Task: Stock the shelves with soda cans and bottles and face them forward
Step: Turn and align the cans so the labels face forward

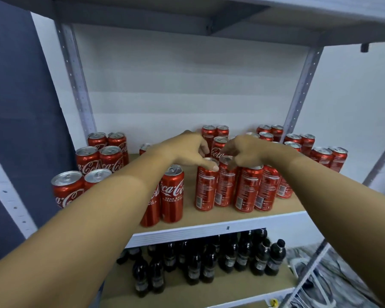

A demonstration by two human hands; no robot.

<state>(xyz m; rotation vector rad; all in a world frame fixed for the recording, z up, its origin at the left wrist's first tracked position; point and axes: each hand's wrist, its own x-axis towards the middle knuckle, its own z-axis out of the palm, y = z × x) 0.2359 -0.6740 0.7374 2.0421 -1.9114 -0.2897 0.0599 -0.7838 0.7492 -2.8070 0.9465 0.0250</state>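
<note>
You are at the facing step, not the loading step: the middle shelf (231,227) already carries red cans in paired files, and dark bottles (209,261) stand on the shelf below. Your left hand (187,147) pinches the top rim of one front can (206,185), thumb on the near edge, fingers curled over the lid. Your right hand (242,152) curls over the lid of the neighbouring can (226,183), and appears to grip it (the fingertips are partly hidden, so the hold is a judgement). Both cans show their printed back panels toward you, as do the two cans (257,190) just to their right, while the front pair on the left (171,194) shows the logo. The next move calls for turning each held can upright on its base until the logo faces out, without nudging its neighbours, which stand touching.
</note>
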